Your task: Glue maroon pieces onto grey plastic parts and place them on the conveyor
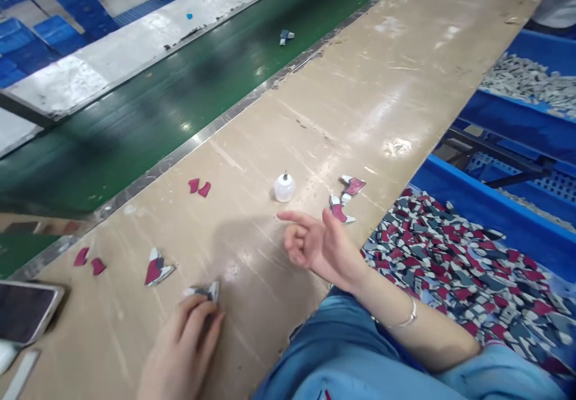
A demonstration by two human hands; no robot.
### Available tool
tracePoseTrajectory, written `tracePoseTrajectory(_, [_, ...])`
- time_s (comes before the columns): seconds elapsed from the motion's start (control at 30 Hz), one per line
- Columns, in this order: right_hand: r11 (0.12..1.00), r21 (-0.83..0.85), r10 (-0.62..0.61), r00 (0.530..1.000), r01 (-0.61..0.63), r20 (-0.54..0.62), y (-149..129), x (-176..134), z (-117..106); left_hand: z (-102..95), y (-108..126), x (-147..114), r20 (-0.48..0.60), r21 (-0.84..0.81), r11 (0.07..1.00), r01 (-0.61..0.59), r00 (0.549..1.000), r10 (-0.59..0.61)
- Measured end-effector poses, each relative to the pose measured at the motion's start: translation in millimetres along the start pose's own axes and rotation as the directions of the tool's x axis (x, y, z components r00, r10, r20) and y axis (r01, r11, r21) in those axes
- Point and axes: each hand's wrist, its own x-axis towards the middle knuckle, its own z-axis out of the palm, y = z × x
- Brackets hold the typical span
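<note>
My left hand (pixel 182 340) is low on the table, its fingers curled over a small grey-and-white sneaker-shaped piece (pixel 213 292). Part of that piece is hidden under the fingers. Just left of it lies a red, white and grey sneaker-shaped piece (pixel 155 269). My right hand (pixel 321 247) is raised over the table, index finger stretched out and thumb apart, with nothing in it. Beyond its fingertips stands a small round white bottle (pixel 284 189) with a dark tip. Two red-and-white sneaker-shaped pieces (pixel 342 210) lie close behind this hand.
Small red pieces (pixel 204 189) lie in pairs on the table (pixel 342 106). A phone (pixel 29 311) is at the left edge. A green conveyor belt (pixel 180 100) runs alongside, carrying one piece. To the right, a blue bin (pixel 495 205) holds heaped sneaker-shaped pieces; another blue bin (pixel 517 112) holds grey ones.
</note>
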Motion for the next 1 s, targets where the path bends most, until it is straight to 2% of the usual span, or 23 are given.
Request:
tracePoseTrajectory(0.07, [0.979,0.172,0.113,0.993,-0.109,-0.015,-2.1,15.4,7.9,8.0,16.2,-14.3,-0.05,-0.033,0.999,0.038,0.998,-0.039])
tracePoseTrajectory(0.13, [0.948,0.288,0.144,0.989,-0.132,-0.021,-6.3,28.0,11.4,15.0,28.8,-20.0,-0.136,-0.05,0.979,0.197,0.97,-0.202])
tracePoseTrajectory(0.23, [0.933,0.346,0.118,0.993,-0.102,-0.027,-12.2,42.1,7.7,27.2,42.9,-18.3,-0.173,-0.001,0.876,0.483,0.863,-0.476])
tracePoseTrajectory(0.3, [0.95,0.296,0.107,0.994,-0.097,-0.017,-14.8,48.9,1.5,34.9,50.2,-14.6,-0.154,0.002,0.827,0.563,0.817,-0.556])
tracePoseTrajectory(0.37, [0.971,0.217,0.103,0.995,-0.101,-0.002,-15.5,53.9,-3.7,39.5,55.6,-11.1,-0.166,-0.043,0.815,0.578,0.8,-0.576])
tracePoseTrajectory(0.47, [0.993,0.081,0.084,0.996,-0.084,0.007,-10.9,57.1,-2.9,39.4,59.2,-7.1,-0.133,-0.111,0.814,0.57,0.803,-0.581])
tracePoseTrajectory(0.63, [0.99,-0.115,0.077,0.997,-0.079,-0.018,10.4,46.1,26.2,31.7,57.6,1.0,0.019,-0.166,0.773,0.612,0.786,-0.618])
tracePoseTrajectory(0.7, [0.98,-0.196,0.036,0.999,-0.04,-0.024,20.1,37.2,40.0,29.1,56.8,3.3,0.046,-0.208,0.769,0.604,0.791,-0.609])
tracePoseTrajectory(0.83, [0.893,-0.428,-0.151,0.989,0.135,-0.004,38.7,16.7,48.8,25.5,56.4,1.7,0.023,-0.415,0.707,0.573,0.783,-0.621])
tracePoseTrajectory(0.9, [0.829,-0.525,-0.218,0.976,0.194,0.015,47.1,6.5,42.7,24.3,56.8,-0.2,0.044,-0.512,0.648,0.564,0.771,-0.636])
tracePoseTrajectory(1.0, [0.734,-0.631,-0.291,0.956,0.251,0.043,57.3,-5.6,30.0,22.8,58.0,-1.0,0.071,-0.545,0.612,0.573,0.759,-0.647])
